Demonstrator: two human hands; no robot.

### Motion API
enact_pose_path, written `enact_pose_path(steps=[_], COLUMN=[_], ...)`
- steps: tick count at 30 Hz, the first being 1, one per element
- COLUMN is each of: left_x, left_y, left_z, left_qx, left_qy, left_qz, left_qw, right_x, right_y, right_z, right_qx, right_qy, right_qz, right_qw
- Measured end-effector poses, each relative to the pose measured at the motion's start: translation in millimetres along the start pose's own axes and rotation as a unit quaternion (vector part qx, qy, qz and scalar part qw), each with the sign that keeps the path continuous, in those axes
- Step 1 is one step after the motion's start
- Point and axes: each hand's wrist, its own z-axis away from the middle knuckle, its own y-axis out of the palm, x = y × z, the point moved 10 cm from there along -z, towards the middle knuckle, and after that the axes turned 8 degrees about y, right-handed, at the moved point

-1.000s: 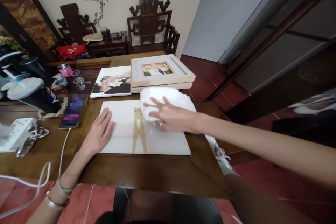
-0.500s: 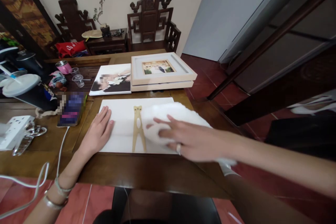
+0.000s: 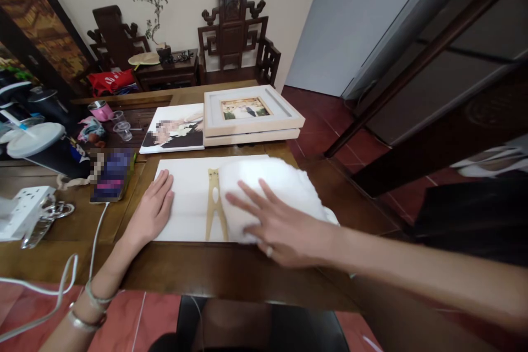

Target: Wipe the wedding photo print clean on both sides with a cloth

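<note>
A white board (image 3: 187, 203), the back of a picture frame, lies face down on the wooden table (image 3: 214, 269), with a tan wooden stand piece (image 3: 215, 206) across its middle. My left hand (image 3: 150, 210) rests flat and open on the board's left edge. My right hand (image 3: 274, 220) lies with fingers spread on a white cloth (image 3: 284, 181) that covers the board's right part.
Behind the board lie a photo print (image 3: 175, 127) and stacked light wooden frames (image 3: 249, 113). A phone (image 3: 111, 173) on a white cable, a power strip (image 3: 27, 209), cups (image 3: 124, 129) and a white lamp (image 3: 33, 140) crowd the left side. Carved dark chairs (image 3: 235, 33) stand at the wall.
My right hand has slid the white cloth from the far right part of the board toward its near edge. The left hand has stayed flat in place.
</note>
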Motion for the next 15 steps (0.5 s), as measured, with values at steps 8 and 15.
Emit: enact_pose_path(steps=[8, 15], left_x=[-3, -2], left_y=[0.4, -1.3], left_z=[0, -1], left_qx=[-0.013, 0.001], left_qy=[0.014, -0.003], left_qz=[-0.005, 0.007], left_qw=[1.000, 1.000], right_x=[24, -67], right_y=[-16, -41], right_z=[30, -42], right_qx=[0.078, 0.037], right_qy=[-0.027, 0.059], right_qz=[-0.138, -0.083], right_qw=[0.987, 0.994])
